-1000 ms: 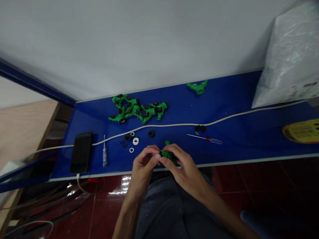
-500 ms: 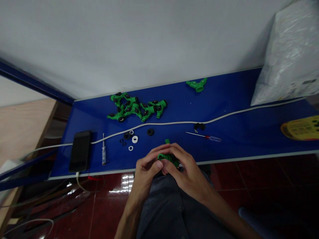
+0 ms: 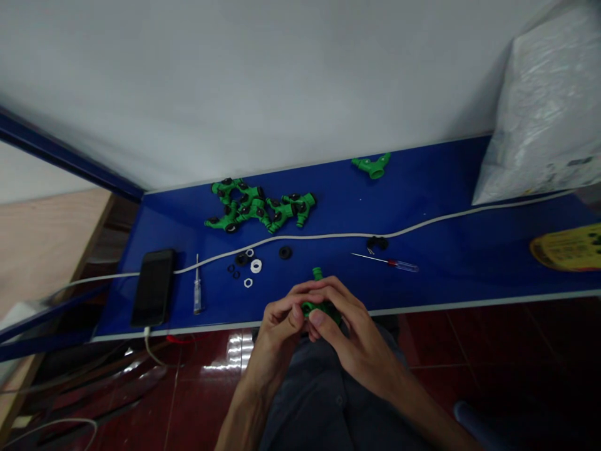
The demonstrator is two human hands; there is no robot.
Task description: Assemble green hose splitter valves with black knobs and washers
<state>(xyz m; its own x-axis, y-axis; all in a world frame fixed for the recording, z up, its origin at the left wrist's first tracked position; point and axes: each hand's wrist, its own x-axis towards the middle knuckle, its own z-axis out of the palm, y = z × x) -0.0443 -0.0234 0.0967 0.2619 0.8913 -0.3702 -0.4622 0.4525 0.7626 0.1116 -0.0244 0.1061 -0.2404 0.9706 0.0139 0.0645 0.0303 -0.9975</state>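
Note:
A green plastic hose splitter (image 3: 317,274) is held between both my hands just over the shelf's front edge. One of its outlets sticks out beyond my fingers; much of the rest is covered. My left hand (image 3: 285,319) wraps its left side, thumb raised beside the round opening. My right hand (image 3: 350,322) closes round the other side, its thumb pressing near that opening. To the left of my hands lie a white ring (image 3: 256,266), a white nut (image 3: 248,283), a black ring (image 3: 285,252) and several small black seals.
Several green splitters with black valves (image 3: 253,208) cluster at the back; a bare green splitter body (image 3: 373,166) lies apart. Also there: a red-tipped screwdriver (image 3: 392,262), black parts (image 3: 377,243), a clear-handled screwdriver (image 3: 197,294), a phone (image 3: 153,288), a white cable (image 3: 328,236), a plastic bag (image 3: 544,119).
Both hands stay on the hose splitter. My left thumb has lifted a little off the round opening, and my right thumb has shifted slightly. The whole view has moved a little.

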